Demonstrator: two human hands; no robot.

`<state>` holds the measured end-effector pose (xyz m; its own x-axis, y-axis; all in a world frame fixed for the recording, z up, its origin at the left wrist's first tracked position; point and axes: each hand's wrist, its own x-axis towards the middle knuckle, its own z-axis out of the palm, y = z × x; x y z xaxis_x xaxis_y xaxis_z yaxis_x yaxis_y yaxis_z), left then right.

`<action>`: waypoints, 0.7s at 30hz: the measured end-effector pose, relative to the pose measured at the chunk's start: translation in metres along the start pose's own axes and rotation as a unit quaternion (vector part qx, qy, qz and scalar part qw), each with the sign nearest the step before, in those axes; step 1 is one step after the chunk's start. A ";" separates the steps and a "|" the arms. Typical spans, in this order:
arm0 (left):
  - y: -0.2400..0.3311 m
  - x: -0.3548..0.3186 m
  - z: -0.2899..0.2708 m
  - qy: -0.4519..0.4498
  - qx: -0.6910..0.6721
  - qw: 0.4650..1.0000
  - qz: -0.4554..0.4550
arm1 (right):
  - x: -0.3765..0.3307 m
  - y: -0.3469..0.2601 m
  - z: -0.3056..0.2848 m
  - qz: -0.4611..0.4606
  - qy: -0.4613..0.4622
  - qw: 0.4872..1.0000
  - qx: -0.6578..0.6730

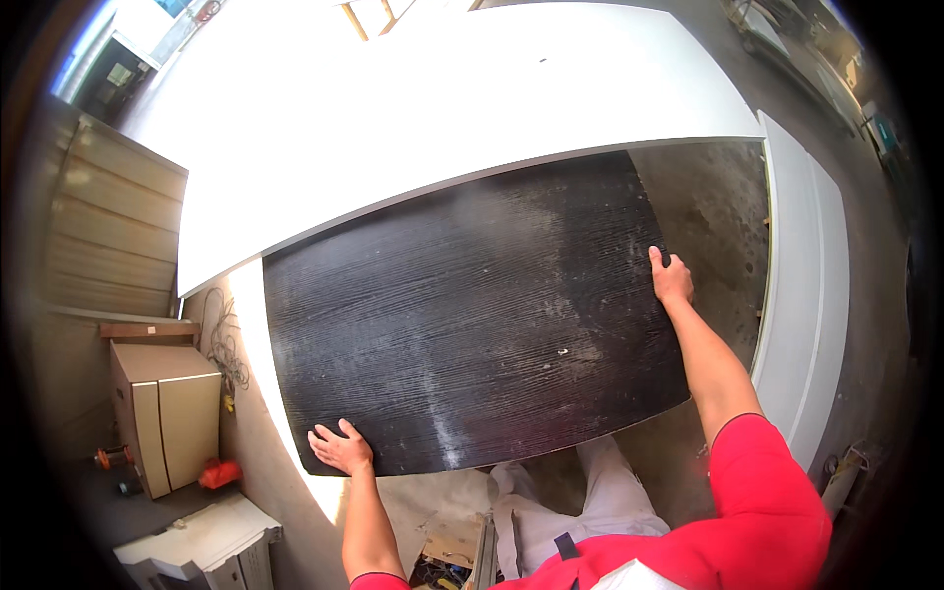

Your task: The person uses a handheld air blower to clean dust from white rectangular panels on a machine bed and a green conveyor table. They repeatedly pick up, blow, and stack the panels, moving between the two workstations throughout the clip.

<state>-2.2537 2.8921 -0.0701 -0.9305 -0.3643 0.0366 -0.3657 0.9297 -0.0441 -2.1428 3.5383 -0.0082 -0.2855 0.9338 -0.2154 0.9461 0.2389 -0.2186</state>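
A large black board (472,324) with a wood-grain surface and pale scuffs lies in front of me, its far edge meeting or passing under a big white panel (472,88). My left hand (340,449) rests on its near left corner, fingers spread flat over the top face. At the right edge, my right hand (673,278) is closed around the board, thumb on top and some fingers hidden. The board's underside cannot be seen.
Along the right stands a long white panel (804,285). To the left are a cardboard box (177,413), a red object (219,474), coiled cable (224,344) and a white cabinet (211,541). Below me, an open box (447,560) holds dark odds and ends.
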 end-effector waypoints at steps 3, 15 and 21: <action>-0.009 -0.001 0.003 -0.004 -0.019 1.000 -0.003 | -0.006 -0.006 0.005 -0.009 0.023 0.999 -0.022; 0.012 -0.030 0.005 0.039 -0.042 0.998 -0.003 | -0.156 -0.051 0.098 -0.328 0.214 0.919 -0.040; 0.019 -0.035 0.009 -0.048 -0.142 0.989 0.003 | -0.419 -0.106 0.201 -0.406 0.042 0.911 -0.059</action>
<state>-2.2279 2.9218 -0.0811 -0.9348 -0.3502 -0.0587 -0.3538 0.9043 0.2387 -2.1539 3.0677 -0.0864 -0.8903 0.4528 0.0471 0.4397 0.8821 -0.1692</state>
